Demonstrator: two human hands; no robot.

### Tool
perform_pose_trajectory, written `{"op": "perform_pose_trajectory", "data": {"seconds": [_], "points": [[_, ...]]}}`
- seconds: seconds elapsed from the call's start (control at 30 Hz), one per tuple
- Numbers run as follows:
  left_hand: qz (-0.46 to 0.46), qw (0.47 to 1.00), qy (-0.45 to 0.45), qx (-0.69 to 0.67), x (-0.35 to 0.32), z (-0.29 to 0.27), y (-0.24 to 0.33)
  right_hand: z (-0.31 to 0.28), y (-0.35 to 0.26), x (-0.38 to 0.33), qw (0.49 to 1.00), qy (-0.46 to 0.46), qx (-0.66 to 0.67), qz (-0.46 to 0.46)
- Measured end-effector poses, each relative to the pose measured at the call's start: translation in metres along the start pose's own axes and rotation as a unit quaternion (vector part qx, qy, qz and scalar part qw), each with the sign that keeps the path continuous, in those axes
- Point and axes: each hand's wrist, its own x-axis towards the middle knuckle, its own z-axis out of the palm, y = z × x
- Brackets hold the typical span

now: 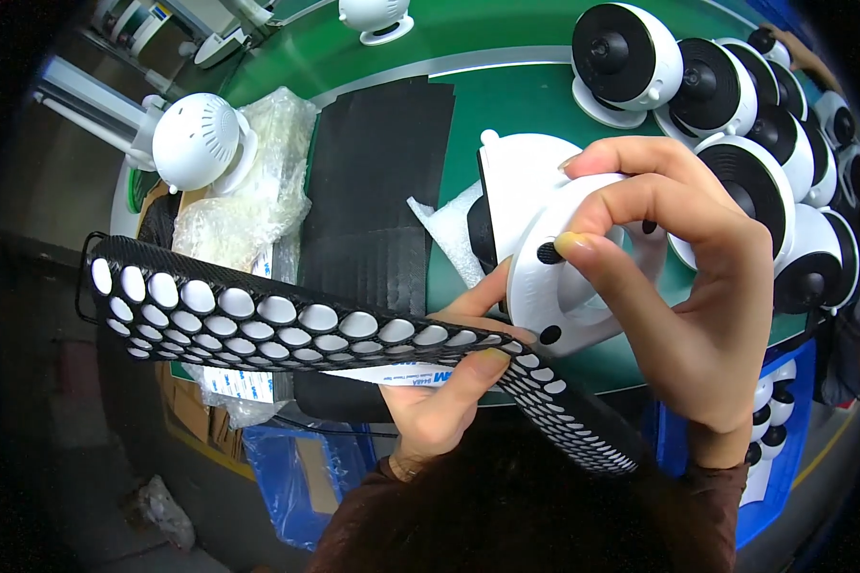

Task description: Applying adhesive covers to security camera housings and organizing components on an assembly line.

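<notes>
The right hand [698, 286] grips a white round plastic camera body [554, 239], fingertip pressing a small black round pad [548, 253] on its base. The left hand [440, 382] pinches a long black punched-out foam sheet [287, 320]. Beneath lies a green table [516, 105]; clear plastic bags [248, 181] sit at its left edge, finished white cameras [736, 124] along its right.

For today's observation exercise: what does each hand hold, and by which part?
The left hand pinches the black punched foam sheet at its near edge. The right hand grips the white camera by its round base.

Green worktable [506, 100] above grey floor [57, 458], blue bins [301, 477].
</notes>
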Motion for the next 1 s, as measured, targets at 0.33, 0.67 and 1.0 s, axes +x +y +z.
{"op": "perform_pose_trajectory", "data": {"seconds": [0.33, 0.67, 1.0], "points": [[-0.038, 0.993, 0.036, 0.106, -0.001, -0.001, 0.003, -0.009, 0.004, 0.008, 0.999, -0.034, 0.017, 0.03], [0.055, 0.995, 0.075, 0.042, -0.008, -0.031, 0.03, -0.023, -0.008, 0.1, 0.877, -0.45, -0.151, -0.076], [-0.126, 0.962, 0.233, 0.064, -0.011, -0.07, 0.04, 0.081, 0.037, 0.257, 0.938, -0.211, -0.21, -0.178]]}}
